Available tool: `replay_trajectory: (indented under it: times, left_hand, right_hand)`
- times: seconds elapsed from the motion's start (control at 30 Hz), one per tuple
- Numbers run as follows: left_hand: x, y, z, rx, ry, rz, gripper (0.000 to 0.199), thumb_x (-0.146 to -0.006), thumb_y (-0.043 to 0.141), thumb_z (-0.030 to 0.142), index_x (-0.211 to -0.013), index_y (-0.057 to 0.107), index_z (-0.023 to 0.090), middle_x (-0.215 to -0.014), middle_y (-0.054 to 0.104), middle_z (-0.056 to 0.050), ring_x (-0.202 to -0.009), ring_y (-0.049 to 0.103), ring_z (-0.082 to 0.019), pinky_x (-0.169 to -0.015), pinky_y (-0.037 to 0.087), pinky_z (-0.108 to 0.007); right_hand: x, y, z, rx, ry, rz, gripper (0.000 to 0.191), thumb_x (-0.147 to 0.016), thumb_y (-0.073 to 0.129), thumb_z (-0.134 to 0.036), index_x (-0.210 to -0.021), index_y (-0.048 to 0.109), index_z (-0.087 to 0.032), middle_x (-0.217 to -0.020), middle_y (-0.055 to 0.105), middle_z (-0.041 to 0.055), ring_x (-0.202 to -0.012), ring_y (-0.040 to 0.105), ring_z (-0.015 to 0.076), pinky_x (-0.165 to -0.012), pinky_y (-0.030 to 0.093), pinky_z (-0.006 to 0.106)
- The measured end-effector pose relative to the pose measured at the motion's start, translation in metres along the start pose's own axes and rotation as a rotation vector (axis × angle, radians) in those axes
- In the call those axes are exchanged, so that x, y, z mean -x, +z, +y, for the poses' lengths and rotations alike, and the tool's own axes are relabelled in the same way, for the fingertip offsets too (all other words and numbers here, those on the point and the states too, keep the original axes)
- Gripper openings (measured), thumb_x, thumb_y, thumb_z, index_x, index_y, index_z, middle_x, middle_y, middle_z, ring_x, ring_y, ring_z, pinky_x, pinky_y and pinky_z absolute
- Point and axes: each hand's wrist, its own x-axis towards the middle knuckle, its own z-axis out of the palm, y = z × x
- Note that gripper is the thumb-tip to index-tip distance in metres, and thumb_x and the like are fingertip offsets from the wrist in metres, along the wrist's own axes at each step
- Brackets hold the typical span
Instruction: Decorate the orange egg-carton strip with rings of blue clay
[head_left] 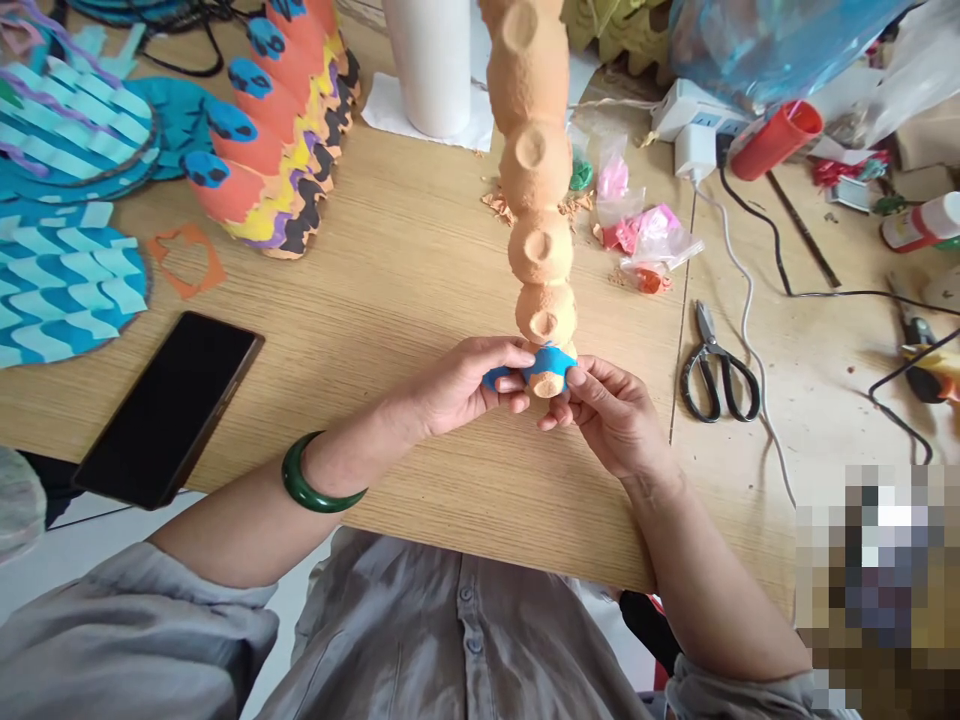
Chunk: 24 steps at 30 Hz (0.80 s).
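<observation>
A long, pale orange segmented piece (538,245) with round dimples runs from the top of the view down to my hands. Around its near end lies a blue strip (553,362), pressed against the last segment. My left hand (476,380) pinches the strip on the left side, with more blue material between its fingers. On the right side, the thumb and fingers of my right hand (611,405) close on the strip's other edge. A dark green bangle circles my left wrist.
A black phone (171,408) lies at the left, near painted orange segments (262,150) and blue scaly pieces (67,280). Scissors (716,375), a white cable (742,260), small bags (645,235) and a red cup (776,140) are at the right. A white roll (431,65) stands behind.
</observation>
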Motion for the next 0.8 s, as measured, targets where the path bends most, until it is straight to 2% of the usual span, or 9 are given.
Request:
replay_trajectory:
  times: [0.13, 0.3, 0.4, 0.5, 0.8]
  left_hand:
    - [0.000, 0.000, 0.001, 0.006, 0.025, -0.005, 0.028, -0.079, 0.080, 0.035, -0.069, 0.067, 0.012, -0.058, 0.047, 0.004, -0.051, 0.037, -0.006, -0.052, 0.050, -0.020]
    - [0.000, -0.003, -0.002, -0.027, 0.014, 0.003, 0.036, -0.077, 0.086, 0.045, -0.074, 0.070, 0.013, -0.065, 0.055, 0.002, -0.052, 0.038, -0.005, -0.052, 0.050, -0.018]
    - [0.000, -0.003, -0.004, -0.039, -0.013, 0.035, 0.035, -0.078, 0.086, 0.044, -0.074, 0.069, 0.014, -0.066, 0.057, 0.002, -0.053, 0.040, -0.005, -0.052, 0.050, -0.019]
    - [0.001, -0.003, -0.002, -0.105, -0.031, 0.048, 0.034, -0.079, 0.086, 0.042, -0.072, 0.069, 0.013, -0.065, 0.058, 0.002, -0.055, 0.047, -0.006, -0.056, 0.051, -0.019]
    - [0.002, -0.005, 0.001, -0.184, -0.045, -0.002, 0.032, -0.075, 0.087, 0.039, -0.074, 0.070, 0.012, -0.070, 0.068, -0.001, -0.060, 0.062, -0.010, -0.066, 0.058, -0.027]
  right_hand:
    - [0.001, -0.001, 0.003, -0.055, -0.032, -0.062, 0.020, -0.084, 0.086, -0.040, -0.087, 0.080, -0.020, -0.070, 0.077, -0.0012, -0.063, 0.073, 0.0115, -0.068, 0.066, 0.026]
    - [0.004, -0.001, 0.005, 0.010, -0.073, -0.078, 0.027, -0.095, 0.072, -0.046, -0.091, 0.080, -0.020, -0.073, 0.079, 0.0017, -0.067, 0.076, 0.0148, -0.073, 0.066, 0.030]
    - [0.007, 0.001, 0.006, 0.086, -0.098, -0.044, 0.026, -0.097, 0.071, -0.044, -0.087, 0.079, -0.021, -0.069, 0.077, 0.0010, -0.064, 0.074, 0.0150, -0.073, 0.065, 0.032]
    - [0.009, 0.001, 0.007, 0.154, -0.115, -0.019, 0.025, -0.098, 0.070, -0.043, -0.093, 0.080, -0.021, -0.076, 0.080, 0.0024, -0.066, 0.075, 0.0154, -0.075, 0.066, 0.034]
    - [0.009, 0.003, 0.011, 0.167, -0.114, 0.041, 0.022, -0.095, 0.075, -0.042, -0.094, 0.082, -0.022, -0.084, 0.083, 0.0044, -0.073, 0.080, 0.0192, -0.079, 0.069, 0.038]
